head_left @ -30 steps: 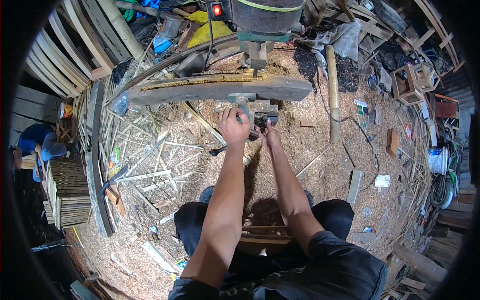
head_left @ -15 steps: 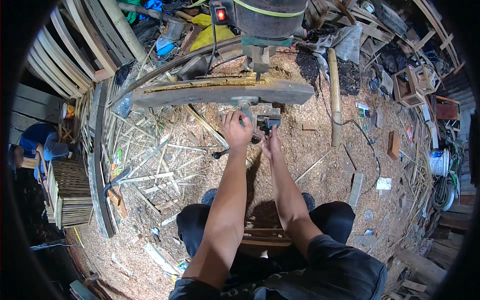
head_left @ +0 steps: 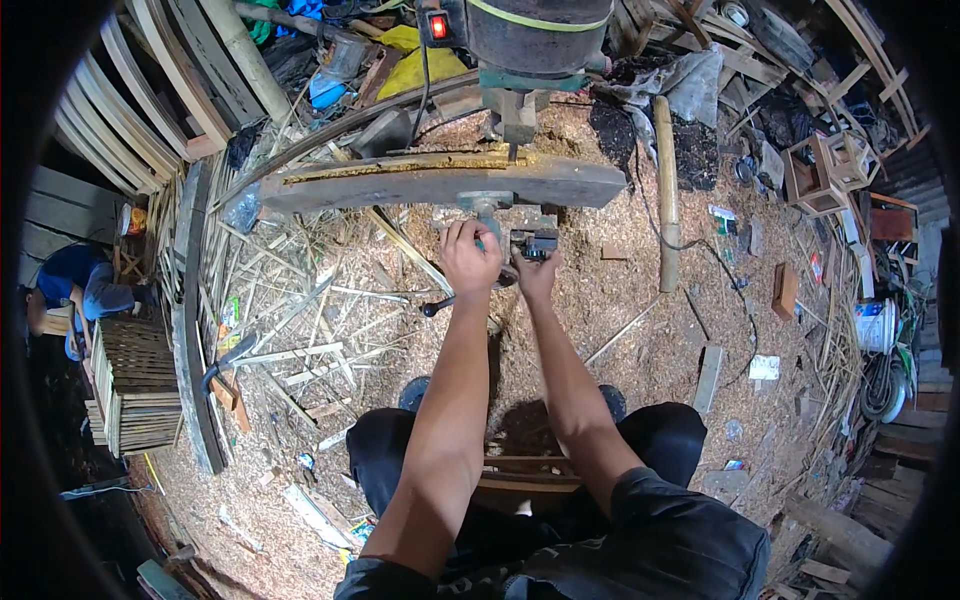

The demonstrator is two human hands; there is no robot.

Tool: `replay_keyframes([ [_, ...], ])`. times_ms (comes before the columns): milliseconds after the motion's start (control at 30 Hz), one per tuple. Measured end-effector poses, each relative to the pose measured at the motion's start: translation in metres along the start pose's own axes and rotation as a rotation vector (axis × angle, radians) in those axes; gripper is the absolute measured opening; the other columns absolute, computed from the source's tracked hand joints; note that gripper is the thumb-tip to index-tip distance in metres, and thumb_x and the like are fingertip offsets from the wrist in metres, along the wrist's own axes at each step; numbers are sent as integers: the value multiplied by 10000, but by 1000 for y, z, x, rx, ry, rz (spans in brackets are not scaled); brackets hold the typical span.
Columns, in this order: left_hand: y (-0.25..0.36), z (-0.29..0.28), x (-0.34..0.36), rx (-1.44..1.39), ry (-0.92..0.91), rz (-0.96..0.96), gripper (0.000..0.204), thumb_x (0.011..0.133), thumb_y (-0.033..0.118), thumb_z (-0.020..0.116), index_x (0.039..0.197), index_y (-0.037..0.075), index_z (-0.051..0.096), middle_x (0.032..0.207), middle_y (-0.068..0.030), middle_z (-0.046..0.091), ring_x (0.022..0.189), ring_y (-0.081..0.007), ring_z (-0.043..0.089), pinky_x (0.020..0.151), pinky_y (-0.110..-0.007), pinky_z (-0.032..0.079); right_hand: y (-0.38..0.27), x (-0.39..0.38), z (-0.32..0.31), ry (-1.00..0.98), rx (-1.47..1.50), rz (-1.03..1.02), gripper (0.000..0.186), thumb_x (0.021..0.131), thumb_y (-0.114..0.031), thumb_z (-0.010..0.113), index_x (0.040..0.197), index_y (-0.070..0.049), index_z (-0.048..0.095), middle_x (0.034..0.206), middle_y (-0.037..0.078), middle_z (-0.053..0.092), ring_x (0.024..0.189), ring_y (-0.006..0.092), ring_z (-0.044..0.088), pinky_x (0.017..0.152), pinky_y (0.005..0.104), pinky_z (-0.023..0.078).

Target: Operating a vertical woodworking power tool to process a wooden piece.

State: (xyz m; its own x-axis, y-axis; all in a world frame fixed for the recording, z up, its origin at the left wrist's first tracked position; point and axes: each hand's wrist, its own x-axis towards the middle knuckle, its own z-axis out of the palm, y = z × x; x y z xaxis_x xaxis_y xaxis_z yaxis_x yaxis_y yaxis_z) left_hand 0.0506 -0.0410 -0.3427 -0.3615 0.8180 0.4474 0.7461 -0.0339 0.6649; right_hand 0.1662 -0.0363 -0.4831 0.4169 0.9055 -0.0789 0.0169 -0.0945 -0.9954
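A long curved wooden beam (head_left: pixel 400 187) with a groove along its top edge lies across the machine, under a bit (head_left: pixel 513 152). My left hand (head_left: pixel 470 262) is closed over a greenish metal part (head_left: pixel 487 238) of the vise-like clamp just in front of the beam. To its right, my right hand (head_left: pixel 537 277) is wrapped round the underside of a dark metal block (head_left: pixel 535 242) on the clamp, its fingers partly hidden. A dark-ended lever (head_left: pixel 437 307) sticks out below my left hand.
Above the beam is the machine's dark motor housing (head_left: pixel 540 40) with a lit red switch (head_left: pixel 438 27). Sawdust and wood strips cover the floor. A bamboo pole (head_left: pixel 668 200) and a cable lie at right. Another person (head_left: pixel 85 285) sits at far left beside a slatted wooden stack (head_left: pixel 140 385).
My right hand has shifted slightly up and closed in under the dark metal block. My left hand stays on the greenish part; the whole view has moved a little.
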Motion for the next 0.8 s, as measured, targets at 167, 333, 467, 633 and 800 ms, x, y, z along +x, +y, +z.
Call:
replay_keyframes([
  [167,-1,1,0,-18,36,25,136,777,145,549,761,56,651,843,-125,643,860,-348,581,807,-441,474,-3,6,-25,-206,779,649,298,967,-239,605,1058,41,556,921,153,667,819,214,679,702,306,590],
  [333,-3,3,1,-36,92,67,135,747,166,551,734,72,648,802,-134,613,822,-360,569,773,-464,479,16,10,-13,-195,611,474,248,968,-216,602,1009,29,599,997,148,675,841,187,687,663,317,572],
  [467,-2,3,2,-29,61,64,136,762,156,548,747,63,646,817,-132,622,835,-359,572,786,-460,472,25,8,-3,30,-269,-166,384,864,-198,723,1091,6,489,961,136,614,760,210,609,651,313,503],
  [633,0,-1,0,-6,48,72,135,777,150,546,759,62,646,832,-127,631,848,-357,574,793,-456,467,17,4,-1,62,214,-84,466,895,-301,673,1165,0,442,974,160,534,754,258,567,757,364,507],
  [800,0,2,1,-25,62,39,118,746,148,545,715,71,631,797,-125,607,812,-352,567,770,-452,474,7,0,-18,-234,559,550,548,987,-472,497,1188,36,453,996,172,588,848,230,627,750,303,550],
])
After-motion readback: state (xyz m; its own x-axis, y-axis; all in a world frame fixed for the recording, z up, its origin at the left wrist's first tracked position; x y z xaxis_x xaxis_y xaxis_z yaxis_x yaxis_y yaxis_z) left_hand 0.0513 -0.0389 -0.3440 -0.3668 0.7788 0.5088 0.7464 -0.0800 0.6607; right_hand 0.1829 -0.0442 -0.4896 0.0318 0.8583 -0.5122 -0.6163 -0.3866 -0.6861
